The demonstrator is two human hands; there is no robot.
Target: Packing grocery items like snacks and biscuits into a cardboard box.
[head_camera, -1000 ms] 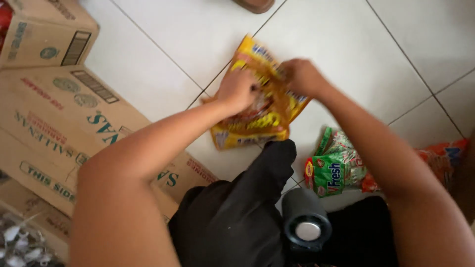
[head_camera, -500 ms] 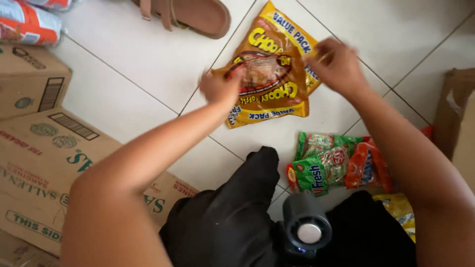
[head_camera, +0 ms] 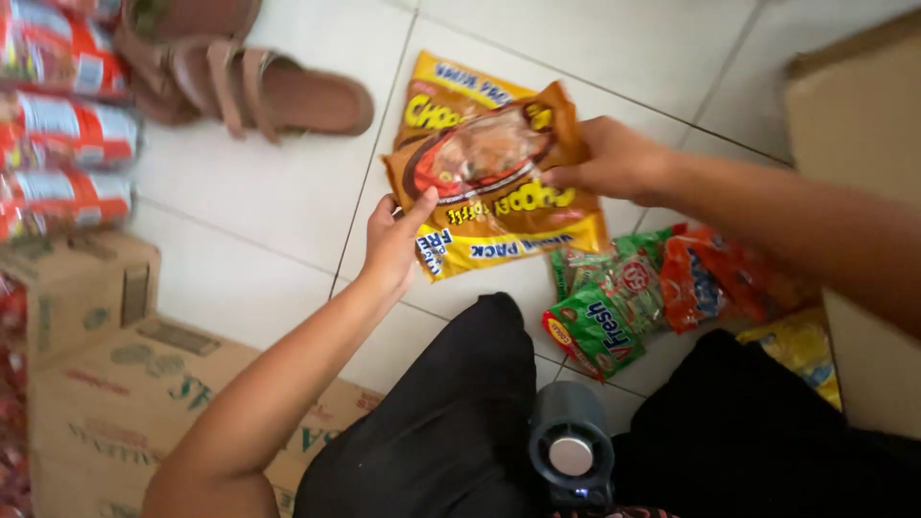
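White floor tiles run under everything. Nearest, cardboard boxes stand shut at lower left (contents unseen), and a green packet lies beside an orange one. Beyond, the left hand pinches the lower edge of a yellow-brown snack bag, thumb on top; the right hand grips its right edge, fingers curled. Farther off, brown sandals lie near red packs, with bare tile between

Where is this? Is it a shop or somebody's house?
Probably a small shop's stockroom or a home storeroom: printed cardboard cartons stand stacked on a white tiled floor, with bulk snack packs and sandals beside them.
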